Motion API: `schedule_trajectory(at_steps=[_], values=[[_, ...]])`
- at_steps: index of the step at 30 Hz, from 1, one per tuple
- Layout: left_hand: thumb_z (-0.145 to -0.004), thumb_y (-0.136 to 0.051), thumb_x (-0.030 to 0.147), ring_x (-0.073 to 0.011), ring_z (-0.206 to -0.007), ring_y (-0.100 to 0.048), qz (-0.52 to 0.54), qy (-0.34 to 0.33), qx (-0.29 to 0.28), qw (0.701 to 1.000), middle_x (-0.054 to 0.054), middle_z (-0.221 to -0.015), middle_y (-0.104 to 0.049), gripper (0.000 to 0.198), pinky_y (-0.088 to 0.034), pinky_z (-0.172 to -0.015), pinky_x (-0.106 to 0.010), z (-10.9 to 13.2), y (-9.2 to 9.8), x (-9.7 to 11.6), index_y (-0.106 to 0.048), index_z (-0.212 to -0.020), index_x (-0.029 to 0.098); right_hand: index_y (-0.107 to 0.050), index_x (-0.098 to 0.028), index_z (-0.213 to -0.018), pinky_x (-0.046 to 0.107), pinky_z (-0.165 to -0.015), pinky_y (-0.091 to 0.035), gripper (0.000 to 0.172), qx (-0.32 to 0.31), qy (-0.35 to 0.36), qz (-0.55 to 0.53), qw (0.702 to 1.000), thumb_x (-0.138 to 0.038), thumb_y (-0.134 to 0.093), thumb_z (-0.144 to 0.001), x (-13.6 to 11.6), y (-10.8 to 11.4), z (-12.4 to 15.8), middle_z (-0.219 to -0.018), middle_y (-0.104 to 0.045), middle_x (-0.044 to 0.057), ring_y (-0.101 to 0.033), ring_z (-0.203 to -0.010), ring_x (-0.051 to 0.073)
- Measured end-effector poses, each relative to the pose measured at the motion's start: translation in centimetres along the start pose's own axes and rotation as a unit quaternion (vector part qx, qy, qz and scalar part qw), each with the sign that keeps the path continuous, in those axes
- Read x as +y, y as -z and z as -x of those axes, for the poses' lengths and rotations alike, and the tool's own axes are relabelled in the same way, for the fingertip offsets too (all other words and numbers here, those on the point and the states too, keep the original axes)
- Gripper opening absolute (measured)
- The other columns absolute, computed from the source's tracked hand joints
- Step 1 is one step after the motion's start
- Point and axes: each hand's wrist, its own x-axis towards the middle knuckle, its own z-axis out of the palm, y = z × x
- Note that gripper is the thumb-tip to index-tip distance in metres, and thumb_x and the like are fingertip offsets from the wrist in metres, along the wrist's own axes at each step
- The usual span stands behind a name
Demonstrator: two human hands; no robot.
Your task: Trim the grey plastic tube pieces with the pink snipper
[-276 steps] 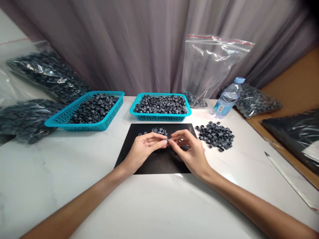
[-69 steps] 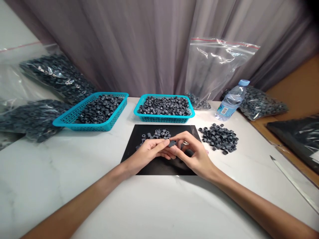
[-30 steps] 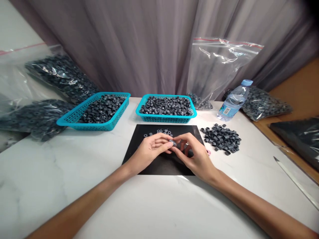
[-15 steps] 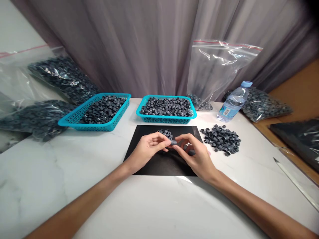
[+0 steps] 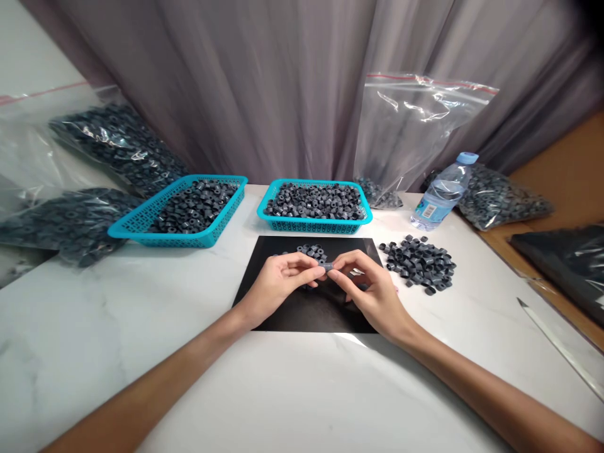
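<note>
Above the black mat (image 5: pixel 311 314), my left hand (image 5: pixel 278 280) pinches a small grey plastic cylinder (image 5: pixel 326 267) between thumb and fingertips. My right hand (image 5: pixel 370 286) has its thumb and forefinger closed on the other end of the same piece. Just behind the fingertips, a small heap of grey ring-like parts (image 5: pixel 314 251) lies on the mat, partly hidden by my left hand. Beside the mat on the right is a larger pile of loose dark grey rings (image 5: pixel 422 264). Under my right palm something small and shiny is partly covered.
Two blue baskets (image 5: pixel 177 239) (image 5: pixel 314 226) filled with grey parts stand behind the mat. Clear zip bags (image 5: pixel 117 145) of parts lie at left; another bag (image 5: pixel 401 138) stands behind a water bottle (image 5: pixel 436 195). A pointed white strip (image 5: pixel 557 343) lies at right.
My right thumb and forefinger have closed in on the grey cylinder and its fingers have drawn nearer my left hand. My left hand stays almost still.
</note>
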Motion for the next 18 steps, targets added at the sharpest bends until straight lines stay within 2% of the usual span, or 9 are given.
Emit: schedule_trajectory(at_steps=[8, 12, 18], values=[[-0.082, -0.078, 0.037, -0.0166, -0.081, -0.070, 0.031, 0.022, -0.020, 0.999, -0.004, -0.089, -0.075, 0.023, -0.055, -0.084, -0.030, -0.1, 0.1, 0.3, -0.075, -0.088, 0.015, -0.065, -0.020, -0.094, 0.021, -0.051, -0.052, 0.023, -0.017, -0.002, -0.045, 0.999, -0.043, -0.063, -0.095, 0.2, 0.2, -0.4, -0.102, -0.059, 0.006, -0.058, -0.079, 0.014], [-0.085, -0.076, 0.037, -0.0193, -0.092, -0.072, 0.057, 0.027, -0.030, 0.998, -0.007, -0.094, -0.078, 0.023, -0.054, -0.087, -0.030, -0.3, 0.6, 0.3, -0.073, -0.090, 0.015, -0.064, -0.020, -0.095, 0.021, -0.050, -0.052, 0.026, -0.003, -0.026, -0.074, 0.997, -0.045, -0.066, -0.093, 0.5, 0.5, -0.8, -0.100, -0.061, 0.005, -0.058, -0.076, 0.014], [-0.085, -0.076, 0.039, -0.0213, -0.097, -0.072, 0.045, 0.032, -0.024, 0.998, -0.008, -0.096, -0.079, 0.024, -0.053, -0.089, -0.031, -0.5, 1.1, 0.2, -0.073, -0.092, 0.016, -0.061, -0.018, -0.088, 0.021, -0.051, -0.055, 0.028, -0.005, -0.038, -0.101, 0.994, -0.045, -0.068, -0.091, 0.7, 0.6, -0.8, -0.111, -0.066, 0.009, -0.063, -0.083, 0.015]])
